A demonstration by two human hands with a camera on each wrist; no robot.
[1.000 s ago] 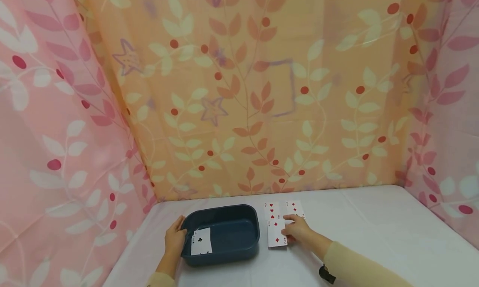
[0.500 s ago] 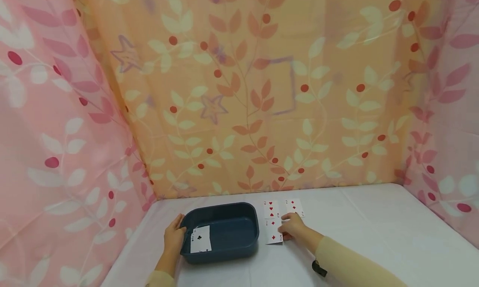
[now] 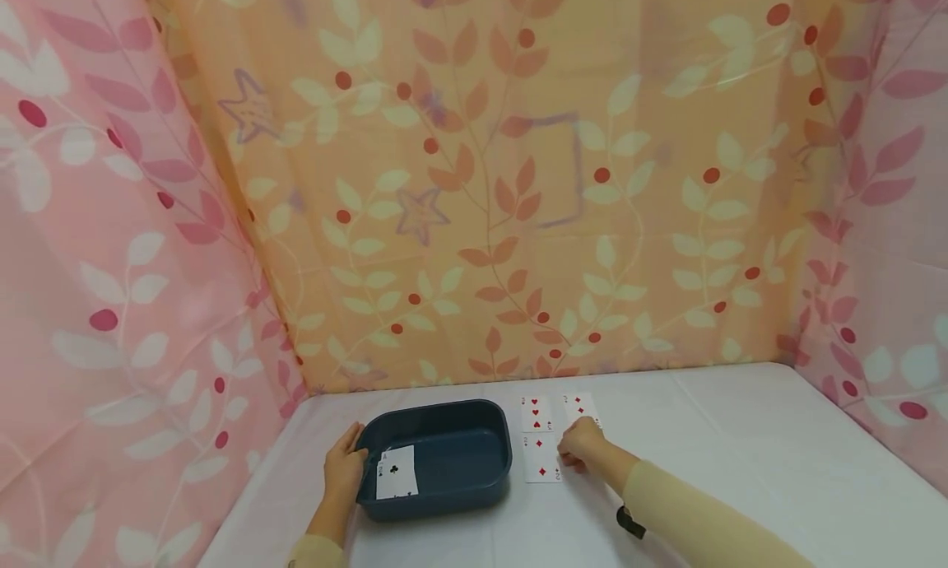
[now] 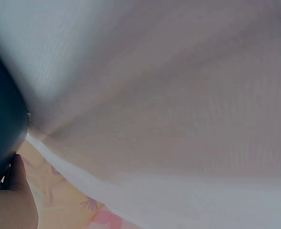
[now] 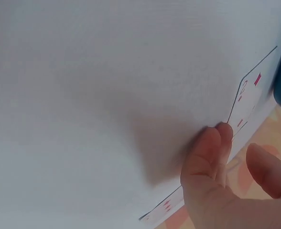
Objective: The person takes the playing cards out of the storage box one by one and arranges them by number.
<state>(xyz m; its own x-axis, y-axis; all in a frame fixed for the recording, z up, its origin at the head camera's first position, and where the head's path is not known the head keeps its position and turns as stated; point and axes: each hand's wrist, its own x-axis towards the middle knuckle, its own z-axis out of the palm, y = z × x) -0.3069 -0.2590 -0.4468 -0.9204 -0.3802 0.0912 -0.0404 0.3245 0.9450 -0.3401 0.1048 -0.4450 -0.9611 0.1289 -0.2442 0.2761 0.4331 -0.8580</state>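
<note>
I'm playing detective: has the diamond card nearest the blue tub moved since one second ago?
Yes: slightly left. In the head view, the diamond card now sits a little closer to the blue tub.

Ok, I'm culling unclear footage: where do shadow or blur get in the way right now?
Head view: fairly even light, two of diamonds legible; left wrist view: smeary, the blue tray just a dark shape; right wrist view: soft shadow on the white cloth beside the right hand.

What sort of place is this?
Probably a small staged tabletop booth: leaf-print fabric hangs around three sides of a white table, with a dark blue tub and playing cards.
</note>
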